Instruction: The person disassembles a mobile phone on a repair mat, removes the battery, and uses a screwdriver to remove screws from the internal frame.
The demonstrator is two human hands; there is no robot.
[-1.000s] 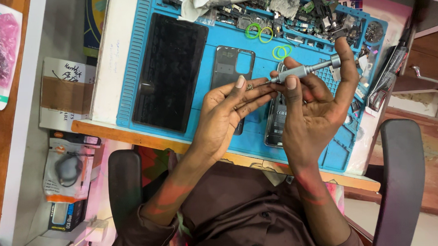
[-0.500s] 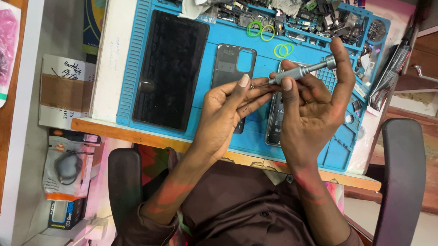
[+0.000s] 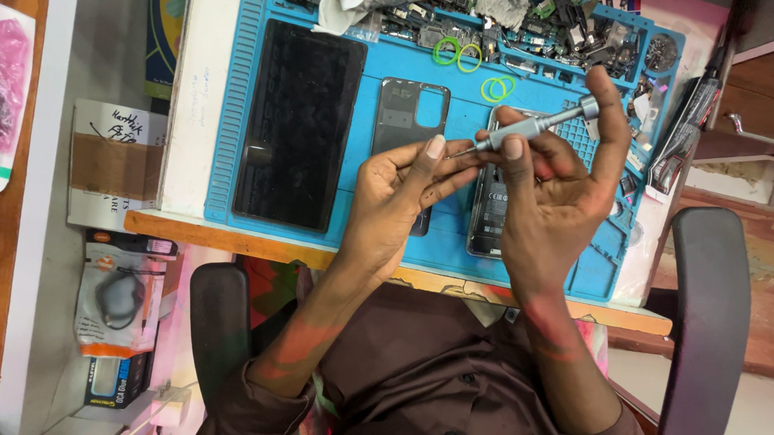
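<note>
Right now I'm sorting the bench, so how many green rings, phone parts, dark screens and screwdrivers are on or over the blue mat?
Green rings: 3
Phone parts, back cover and opened phone: 2
Dark screen: 1
Screwdriver, in the right hand, tip at the left hand: 1
Total: 7

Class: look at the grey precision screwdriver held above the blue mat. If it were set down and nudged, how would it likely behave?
The screwdriver looks like a slim round metal shaft, so it would probably roll on the mat. It seems stiff, likely light. The right hand holds it, and the left hand's fingers meet its fine tip, which may bend.
</note>
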